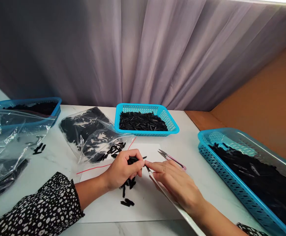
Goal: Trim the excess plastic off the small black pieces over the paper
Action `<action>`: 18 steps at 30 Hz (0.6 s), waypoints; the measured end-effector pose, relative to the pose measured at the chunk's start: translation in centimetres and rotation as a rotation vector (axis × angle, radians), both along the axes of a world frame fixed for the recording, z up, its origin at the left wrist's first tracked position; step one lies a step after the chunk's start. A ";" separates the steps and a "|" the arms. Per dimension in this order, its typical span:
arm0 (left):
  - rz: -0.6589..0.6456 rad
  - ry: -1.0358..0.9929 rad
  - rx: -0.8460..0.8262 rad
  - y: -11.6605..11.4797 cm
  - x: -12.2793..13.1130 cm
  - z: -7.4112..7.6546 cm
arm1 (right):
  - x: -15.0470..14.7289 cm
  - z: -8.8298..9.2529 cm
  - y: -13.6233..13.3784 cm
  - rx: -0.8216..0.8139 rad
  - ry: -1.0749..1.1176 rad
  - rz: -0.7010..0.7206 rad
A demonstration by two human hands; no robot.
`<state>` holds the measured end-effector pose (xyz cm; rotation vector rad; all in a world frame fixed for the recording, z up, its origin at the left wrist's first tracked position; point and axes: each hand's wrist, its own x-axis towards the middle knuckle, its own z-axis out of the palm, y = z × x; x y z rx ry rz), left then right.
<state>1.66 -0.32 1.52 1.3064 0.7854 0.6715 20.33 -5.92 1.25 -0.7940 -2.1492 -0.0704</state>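
My left hand [123,168] is closed around a bunch of small black plastic sticks [136,159], their tips poking out to the right. My right hand [174,183] lies flat on the white sheet [143,203], its forefinger touching the tips of the held sticks. A few loose black sticks [127,202] lie on the sheet below my left hand. Small pink-handled snips [171,159] rest on the table just beyond my right hand.
A blue basket [146,109] of black sticks stands at the back centre, another blue basket [234,186] at right, a third [56,105] at back left. An open clear bag [89,134] spills sticks by my left hand. A large clear bag [5,147] lies at left.
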 end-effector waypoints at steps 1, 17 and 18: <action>0.004 -0.018 -0.022 -0.1 0.0 0.0 | 0.0 0.1 0.0 0.018 -0.034 0.001; 0.040 -0.153 -0.163 -0.3 0.4 0.0 | 0.7 -1.5 0.4 0.064 0.040 -0.237; 0.046 -0.148 -0.138 -0.3 0.4 0.0 | 0.9 -1.6 0.4 0.050 0.073 -0.262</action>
